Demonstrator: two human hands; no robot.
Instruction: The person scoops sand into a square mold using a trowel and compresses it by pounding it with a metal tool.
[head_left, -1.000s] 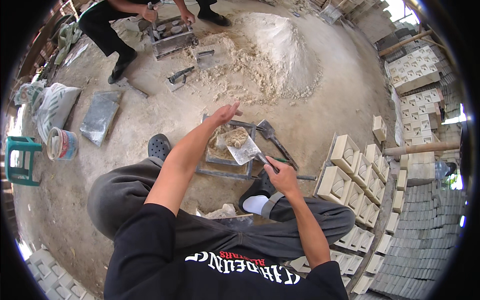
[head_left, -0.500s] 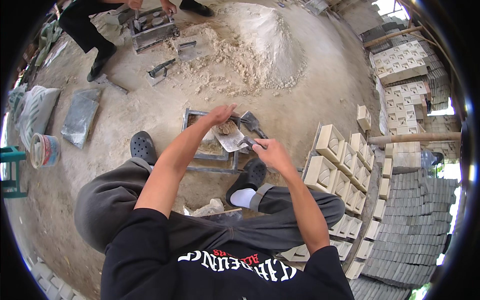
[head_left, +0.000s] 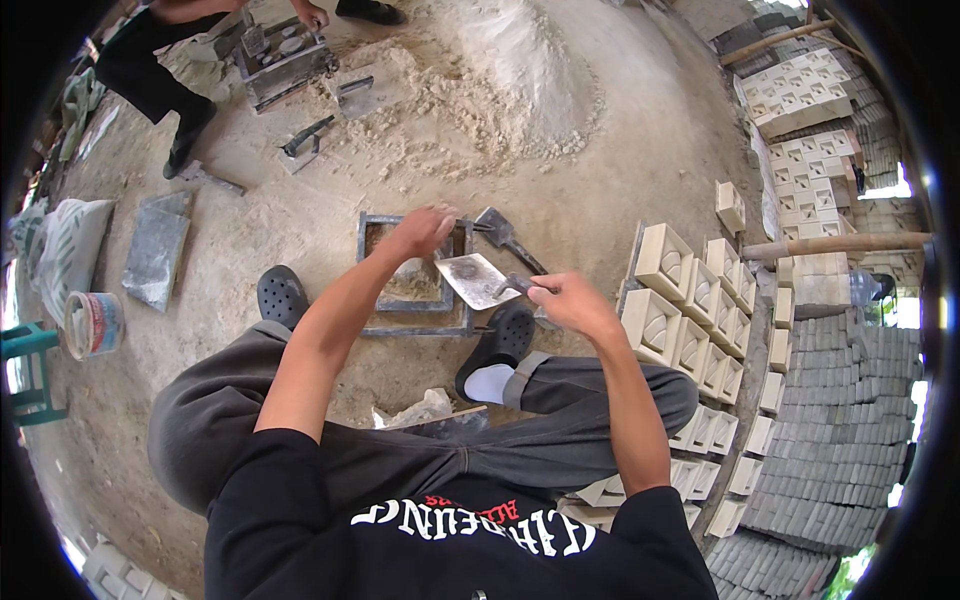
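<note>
The right hand (head_left: 572, 300) is closed around the grip of a trowel (head_left: 470, 280). The flat blade points away to the left of that hand, just over the right side of the frame (head_left: 420, 331), and a little tan dust sits on it.

The left hand (head_left: 425, 230) is over the far part of the frame, to the left of the blade. I cannot tell how wide its fingers are, or if they touch anything — the back of the hand hides that. The left arm lies across the frame too, and covers some of the sand (head_left: 412, 272) inside.

Past the trowel, ahead of the right hand, is a scraper (head_left: 508, 241) on the ground. To the right of that hand are rows of pale blocks (head_left: 668, 258). Far ahead of both hands is a big white heap (head_left: 520, 75). Well to the left of the left hand are a slab (head_left: 157, 250) and a bucket (head_left: 93, 325).
</note>
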